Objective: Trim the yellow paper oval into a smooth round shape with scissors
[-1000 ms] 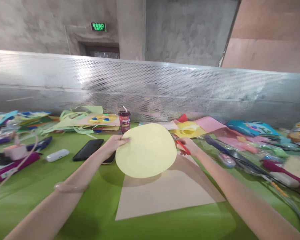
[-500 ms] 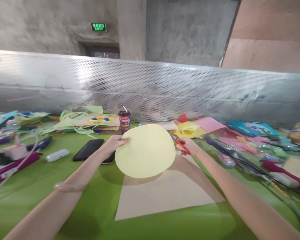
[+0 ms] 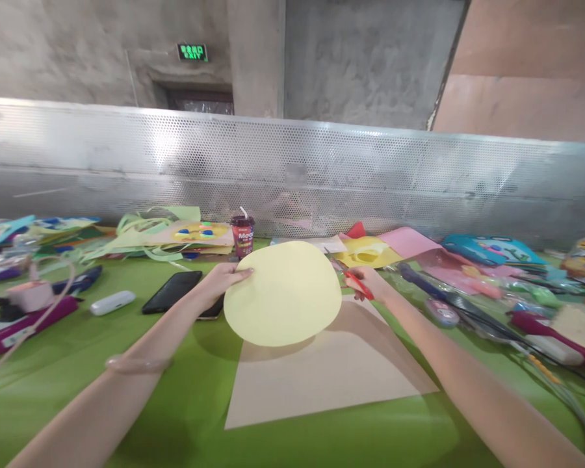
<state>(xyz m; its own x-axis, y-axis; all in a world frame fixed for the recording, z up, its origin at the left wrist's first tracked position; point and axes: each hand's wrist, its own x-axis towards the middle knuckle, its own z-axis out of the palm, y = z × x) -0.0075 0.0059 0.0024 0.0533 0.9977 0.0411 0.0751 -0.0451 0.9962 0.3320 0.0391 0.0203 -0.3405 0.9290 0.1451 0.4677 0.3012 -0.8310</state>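
My left hand [image 3: 221, 279] pinches the left edge of a pale yellow paper disc [image 3: 283, 294] and holds it up over the table. My right hand [image 3: 370, 283] grips red-handled scissors [image 3: 353, 279] at the disc's right edge, blades pointing toward the paper. Below the disc lies a beige sheet of paper [image 3: 331, 370] on the green table cover [image 3: 190, 403]. A bracelet [image 3: 136, 365] sits on my left forearm.
A black phone [image 3: 171, 292], a white case [image 3: 111, 302] and a maroon drink cup [image 3: 242, 236] lie left of the disc. Coloured paper scraps [image 3: 146, 240] and pink and yellow sheets [image 3: 385, 248] line the perforated metal barrier [image 3: 292, 169]. Tools and cables [image 3: 517, 318] crowd the right.
The disc has shifted slightly left and turned a little. My right hand with the scissors has lifted a bit at the disc's right edge.
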